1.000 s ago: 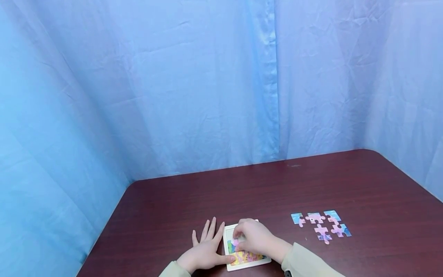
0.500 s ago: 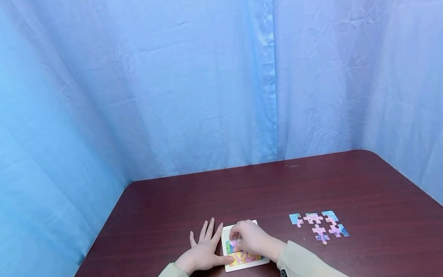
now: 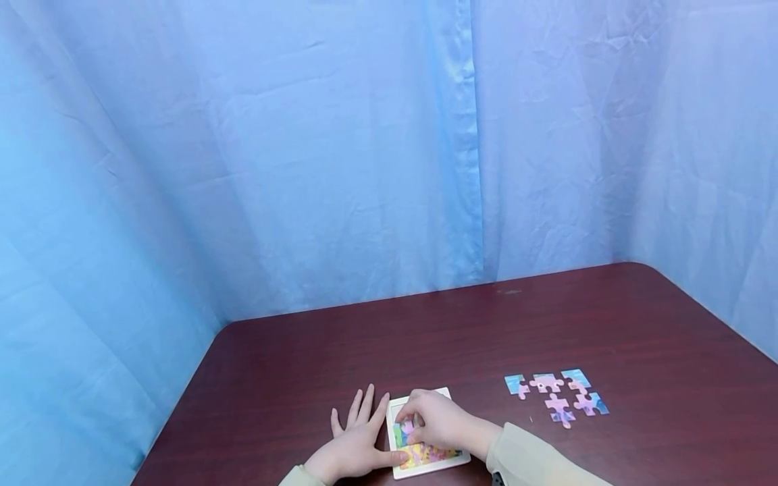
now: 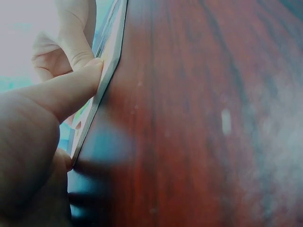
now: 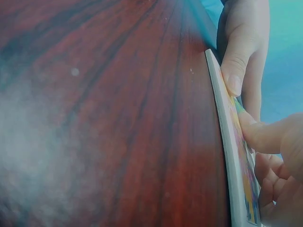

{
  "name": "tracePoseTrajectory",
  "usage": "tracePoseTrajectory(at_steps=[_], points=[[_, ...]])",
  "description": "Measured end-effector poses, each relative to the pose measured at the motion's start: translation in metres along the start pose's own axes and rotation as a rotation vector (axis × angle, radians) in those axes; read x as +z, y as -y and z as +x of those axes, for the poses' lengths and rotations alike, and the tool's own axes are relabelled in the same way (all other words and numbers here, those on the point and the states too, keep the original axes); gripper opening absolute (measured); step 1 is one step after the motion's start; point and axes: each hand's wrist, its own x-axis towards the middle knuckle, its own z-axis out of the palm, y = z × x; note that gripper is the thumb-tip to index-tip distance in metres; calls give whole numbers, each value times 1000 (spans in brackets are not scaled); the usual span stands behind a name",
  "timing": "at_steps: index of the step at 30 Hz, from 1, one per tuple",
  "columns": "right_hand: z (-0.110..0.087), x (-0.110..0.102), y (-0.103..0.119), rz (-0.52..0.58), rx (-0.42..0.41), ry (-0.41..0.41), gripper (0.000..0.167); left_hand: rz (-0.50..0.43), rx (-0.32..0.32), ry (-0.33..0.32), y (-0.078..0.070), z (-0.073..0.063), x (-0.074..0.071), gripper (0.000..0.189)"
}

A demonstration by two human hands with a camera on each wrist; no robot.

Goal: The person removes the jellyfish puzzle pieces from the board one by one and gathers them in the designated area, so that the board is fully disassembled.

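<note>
- Puzzle tray (image 3: 434, 464), white-rimmed, lay flat on the dark red worktop (image 3: 304, 364), lower middle of the head view.
- Coloured picture (image 3: 428, 453) inside it: yellow and pink along the bottom, green, blue and pink above, left of middle. The part near the upper left corner was pale.
- Left hand (image 3: 355, 445) at the tray's left side, fingers straight and spread. Thumb rested across the lower left of the rim; the other fingers pointed up the frame. Gripped nothing.
- Right hand (image 3: 440, 418) over the tray, covering much of its upper right. Fingers bent, thumb and fingertips down at the picture; could not tell whether a piece was pinched between them.
- Five loose puzzle pieces (image 3: 546, 383), pink and blue, grouped near one another at lower right, well apart from the tray.
- Pale sleeves (image 3: 541, 459) at the bottom edge.
- Blue curtain (image 3: 334, 169) filled the upper frame behind the worktop.
</note>
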Motion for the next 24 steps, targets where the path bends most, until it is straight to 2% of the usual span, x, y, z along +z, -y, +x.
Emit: tracePoseTrajectory(at_steps=[6,15,20,24], points=[[-1,2,-6,-1,-75,-26,23,2,0,-8,-2,-1,0,97],[-2,1,-4,11,-54,-36,24,8,0,-7,-1,-1,0,97],[-2,1,-5,48,-72,-48,24,6,6,-8,-1,-1,0,97],[-1,0,-4,93,-78,-25,21,4,9,-17,-2,-2,0,97]])
